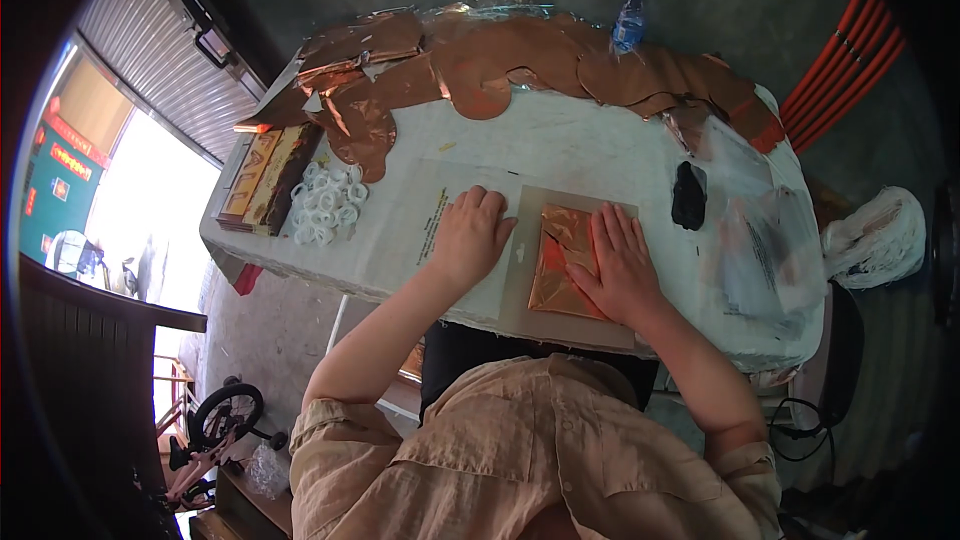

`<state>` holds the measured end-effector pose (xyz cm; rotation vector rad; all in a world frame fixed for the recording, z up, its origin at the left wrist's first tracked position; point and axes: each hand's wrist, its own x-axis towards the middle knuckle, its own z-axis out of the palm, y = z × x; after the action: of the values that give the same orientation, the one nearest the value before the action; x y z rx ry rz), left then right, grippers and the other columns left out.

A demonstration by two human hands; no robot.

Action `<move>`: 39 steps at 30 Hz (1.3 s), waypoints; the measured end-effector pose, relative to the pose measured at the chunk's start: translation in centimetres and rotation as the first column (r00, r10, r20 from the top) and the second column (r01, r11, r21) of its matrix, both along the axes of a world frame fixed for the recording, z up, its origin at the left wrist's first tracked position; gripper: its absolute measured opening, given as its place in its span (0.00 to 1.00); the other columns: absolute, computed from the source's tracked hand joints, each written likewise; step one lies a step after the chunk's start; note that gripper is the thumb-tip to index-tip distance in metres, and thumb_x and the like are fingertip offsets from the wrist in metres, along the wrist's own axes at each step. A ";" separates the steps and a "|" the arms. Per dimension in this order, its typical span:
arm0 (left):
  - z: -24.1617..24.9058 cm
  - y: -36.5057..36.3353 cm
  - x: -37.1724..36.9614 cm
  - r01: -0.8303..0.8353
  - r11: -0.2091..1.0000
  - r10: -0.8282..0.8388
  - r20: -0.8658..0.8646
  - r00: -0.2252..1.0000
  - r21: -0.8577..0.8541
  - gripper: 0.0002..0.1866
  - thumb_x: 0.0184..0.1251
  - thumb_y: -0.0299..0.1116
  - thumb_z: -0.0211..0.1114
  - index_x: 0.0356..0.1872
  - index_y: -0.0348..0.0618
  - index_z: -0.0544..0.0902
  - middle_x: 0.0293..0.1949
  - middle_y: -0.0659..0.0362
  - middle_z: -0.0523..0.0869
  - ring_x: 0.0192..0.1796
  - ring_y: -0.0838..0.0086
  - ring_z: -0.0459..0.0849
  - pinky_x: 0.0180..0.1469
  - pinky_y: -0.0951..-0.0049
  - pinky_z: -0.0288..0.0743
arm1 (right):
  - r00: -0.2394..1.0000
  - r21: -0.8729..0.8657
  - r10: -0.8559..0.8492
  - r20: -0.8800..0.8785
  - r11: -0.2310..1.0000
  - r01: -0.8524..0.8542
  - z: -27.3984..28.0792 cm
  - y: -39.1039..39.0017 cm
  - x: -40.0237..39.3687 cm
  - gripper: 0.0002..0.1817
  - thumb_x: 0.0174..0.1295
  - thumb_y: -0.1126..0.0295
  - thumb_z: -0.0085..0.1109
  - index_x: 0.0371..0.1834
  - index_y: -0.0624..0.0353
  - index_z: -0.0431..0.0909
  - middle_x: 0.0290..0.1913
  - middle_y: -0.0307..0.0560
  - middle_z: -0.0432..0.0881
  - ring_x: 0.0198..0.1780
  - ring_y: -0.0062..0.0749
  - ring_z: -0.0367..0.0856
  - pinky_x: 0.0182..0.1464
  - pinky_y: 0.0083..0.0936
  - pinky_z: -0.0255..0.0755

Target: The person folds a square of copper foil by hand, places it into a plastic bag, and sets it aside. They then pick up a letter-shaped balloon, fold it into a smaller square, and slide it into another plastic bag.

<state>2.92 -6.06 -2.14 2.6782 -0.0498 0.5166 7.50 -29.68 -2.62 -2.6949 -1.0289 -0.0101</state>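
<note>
My right hand (622, 265) lies flat with its fingers stretched out on a shiny copper-coloured folded packet (560, 285). Under the packet is a flat greyish-brown sheet (518, 305), possibly a plastic sleeve, near the table's front edge. To the left, my left hand (470, 238) rests palm down on a clear plastic bag (395, 235) with printed text. Its fingers are slightly bent and its thumb stands apart; the fingertips' undersides are hidden.
White plastic rings (325, 202) are piled beside a stack of boxes (265, 180) at left. Brown sheet material (540, 50) lines the table's back edge, with a water bottle (629, 20) there. Right are a black object (689, 196) and clear bags (765, 250).
</note>
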 end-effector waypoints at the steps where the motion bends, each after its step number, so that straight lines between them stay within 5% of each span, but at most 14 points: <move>1: -0.2 0.0 0.1 0.020 1.000 -0.019 0.025 1.000 -0.014 0.10 0.59 0.34 0.65 0.37 0.42 0.76 0.37 0.54 0.76 0.44 0.58 0.78 0.45 0.60 0.72 | 1.000 0.000 0.002 0.001 1.000 -0.002 0.1 0.0 0.0 0.44 0.65 0.45 0.48 0.72 0.70 0.51 0.74 0.64 0.50 0.77 0.51 0.45 0.76 0.45 0.37; 13: 0.9 0.0 0.6 0.024 0.974 -0.021 0.015 1.000 -0.224 0.07 0.61 0.26 0.60 0.41 0.38 0.77 0.34 0.48 0.79 0.39 0.51 0.80 0.42 0.59 0.75 | 1.000 -0.005 -0.004 0.012 1.000 0.004 -0.1 -0.1 0.0 0.44 0.65 0.44 0.47 0.72 0.70 0.51 0.74 0.64 0.51 0.77 0.50 0.45 0.76 0.45 0.37; 17: 1.2 -0.3 0.2 0.110 0.986 -0.108 0.024 0.994 -0.123 0.09 0.62 0.26 0.59 0.44 0.41 0.78 0.33 0.49 0.78 0.38 0.53 0.80 0.41 0.58 0.75 | 1.000 0.003 -0.005 0.022 1.000 0.005 -0.3 -0.1 -0.1 0.44 0.65 0.43 0.47 0.72 0.70 0.51 0.74 0.63 0.51 0.77 0.50 0.45 0.76 0.45 0.37; 23: 1.9 -0.9 -0.9 0.183 0.983 -0.183 -0.085 0.979 -0.010 0.11 0.62 0.29 0.61 0.45 0.43 0.78 0.32 0.51 0.78 0.38 0.55 0.81 0.40 0.59 0.76 | 0.999 -0.002 -0.004 0.036 1.000 0.004 -0.1 -0.1 -0.1 0.44 0.65 0.43 0.47 0.72 0.70 0.51 0.74 0.63 0.52 0.77 0.50 0.45 0.76 0.44 0.37; 32: 3.1 -1.3 -3.2 0.098 0.989 -0.118 -0.201 0.972 -0.106 0.15 0.59 0.29 0.60 0.47 0.40 0.72 0.31 0.50 0.82 0.34 0.54 0.83 0.37 0.58 0.77 | 1.000 -0.001 -0.010 0.026 1.000 0.010 0.2 0.0 -0.2 0.44 0.65 0.43 0.49 0.72 0.69 0.52 0.74 0.62 0.52 0.77 0.49 0.46 0.76 0.44 0.38; 34: 4.0 -1.6 -3.7 0.038 0.991 -0.084 -0.380 0.921 -0.127 0.15 0.59 0.28 0.58 0.46 0.39 0.69 0.26 0.51 0.83 0.32 0.53 0.83 0.36 0.58 0.77 | 1.000 0.000 -0.012 0.026 1.000 0.012 0.1 0.0 -0.2 0.44 0.65 0.43 0.49 0.72 0.69 0.52 0.74 0.62 0.52 0.77 0.49 0.46 0.76 0.44 0.38; 39: 3.9 -2.0 -4.0 0.054 0.980 -0.123 -0.371 0.921 -0.190 0.15 0.59 0.30 0.60 0.46 0.40 0.69 0.24 0.53 0.82 0.31 0.53 0.83 0.36 0.58 0.77 | 1.000 -0.001 -0.013 0.023 1.000 0.013 0.2 0.0 -0.2 0.44 0.65 0.44 0.49 0.72 0.69 0.51 0.74 0.62 0.52 0.77 0.49 0.46 0.76 0.44 0.38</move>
<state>-1.11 -8.05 1.73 2.5383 -0.0127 -0.0350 7.27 -29.67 -2.46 -2.7085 -1.0184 -0.0429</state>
